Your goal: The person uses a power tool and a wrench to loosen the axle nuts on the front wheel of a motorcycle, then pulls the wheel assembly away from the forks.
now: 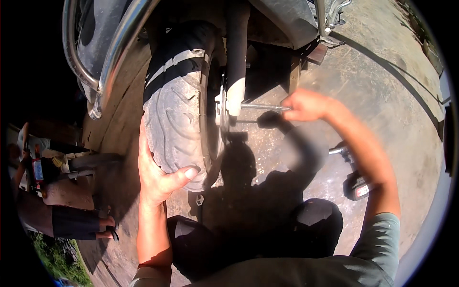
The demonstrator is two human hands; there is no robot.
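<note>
A scooter-type wheel with a worn, dusty tyre (172,115) stands beside a dark fork leg (236,48). My left hand (160,179) grips the tyre's lower left side, its thumb pressed on the tread. From the pale lower end of the fork leg a long metal axle rod (263,106) sticks out to the right. My right hand (306,105), slightly smeared by motion, is closed round the rod's outer end. A brake disc (223,110) shows edge-on between tyre and fork. How far the rod reaches into the wheel is hidden.
An adjustable wrench (199,200) lies on the concrete below the tyre. By my right forearm lies a cordless power tool (356,186). Chrome bars (114,52) curve down at upper left. At far left a person (71,222) is near another vehicle. A wooden block (315,53) sits under the body.
</note>
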